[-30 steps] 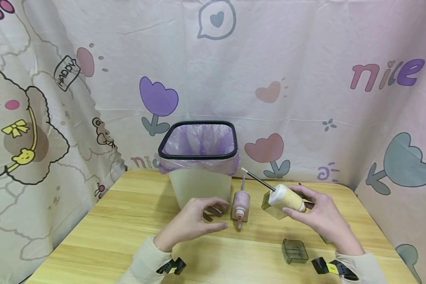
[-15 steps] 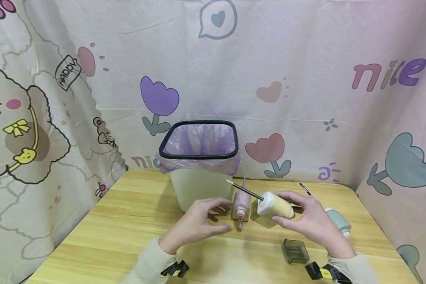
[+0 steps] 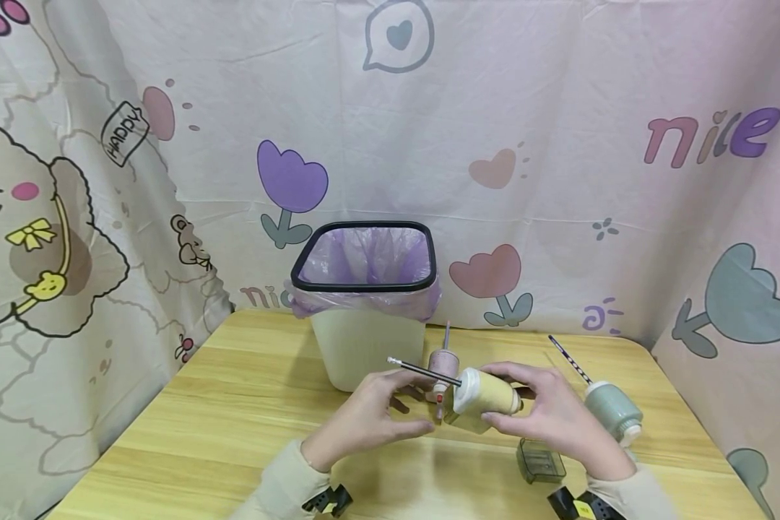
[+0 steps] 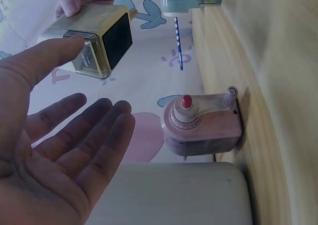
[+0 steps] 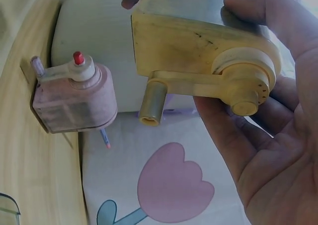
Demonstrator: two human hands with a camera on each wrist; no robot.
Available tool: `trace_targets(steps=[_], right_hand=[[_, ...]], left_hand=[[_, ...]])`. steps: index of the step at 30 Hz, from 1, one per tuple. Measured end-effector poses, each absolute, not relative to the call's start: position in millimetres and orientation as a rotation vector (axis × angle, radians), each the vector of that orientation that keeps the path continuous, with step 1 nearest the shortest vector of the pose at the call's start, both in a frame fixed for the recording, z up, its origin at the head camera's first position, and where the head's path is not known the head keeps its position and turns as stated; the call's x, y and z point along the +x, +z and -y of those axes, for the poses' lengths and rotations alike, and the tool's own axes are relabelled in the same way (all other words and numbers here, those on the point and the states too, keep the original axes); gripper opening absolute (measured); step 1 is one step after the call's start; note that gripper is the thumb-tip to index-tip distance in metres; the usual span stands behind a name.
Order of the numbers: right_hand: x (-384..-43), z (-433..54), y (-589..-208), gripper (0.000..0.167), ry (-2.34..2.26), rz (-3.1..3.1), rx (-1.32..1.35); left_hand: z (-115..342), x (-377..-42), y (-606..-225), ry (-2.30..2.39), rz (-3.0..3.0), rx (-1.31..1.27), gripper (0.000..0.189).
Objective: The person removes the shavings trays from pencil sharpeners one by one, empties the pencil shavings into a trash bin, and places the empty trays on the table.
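My right hand point(image 3: 549, 412) grips a yellow crank pencil sharpener point(image 3: 494, 392), tilted and raised above the table. A dark pencil point(image 3: 422, 370) sticks out of its white front toward the left. The crank handle point(image 5: 153, 103) shows in the right wrist view. My left hand point(image 3: 370, 412) is held out beside it, fingers spread and nothing between them. From the left wrist view, its thumb point(image 4: 59, 53) overlaps the sharpener's clear shavings drawer point(image 4: 87, 56). Behind the hands stands a pink crank pencil sharpener point(image 3: 443, 361) with a pencil in it.
A bin point(image 3: 364, 287) with a black rim and purple liner stands at the back. To the right is a green pencil sharpener point(image 3: 614, 408) holding a blue patterned pencil point(image 3: 568, 359). A see-through grey shavings drawer point(image 3: 542, 461) lies on the wooden table point(image 3: 234, 404).
My right hand has carried the yellow sharpener left and down toward my left hand, uncovering the green sharpener. My left hand has shifted slightly right.
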State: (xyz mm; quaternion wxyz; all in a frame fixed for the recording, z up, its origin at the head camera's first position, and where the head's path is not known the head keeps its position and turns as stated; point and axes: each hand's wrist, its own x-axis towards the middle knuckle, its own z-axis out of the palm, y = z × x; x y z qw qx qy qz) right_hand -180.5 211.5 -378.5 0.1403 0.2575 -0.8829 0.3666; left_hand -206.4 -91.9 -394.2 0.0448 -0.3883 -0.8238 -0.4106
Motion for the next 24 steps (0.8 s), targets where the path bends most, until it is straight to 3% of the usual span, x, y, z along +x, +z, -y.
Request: trace_targets(steps=[5,14,24], right_hand=[[-179,-206,-379,0.053,1.057,2.563,0.775],[-178,-201,-381,0.053,1.085,2.570,0.857],[-177,-197,-383,0.052,1.087,2.526,0.961]], left_hand=[[89,-205,-396,-1.250,2.531,-1.189,0.045],[86,-203,-401,-1.290,2.542,-1.219,0.060],[83,-200,-404,-1.312,2.575,-1.203,0.059]])
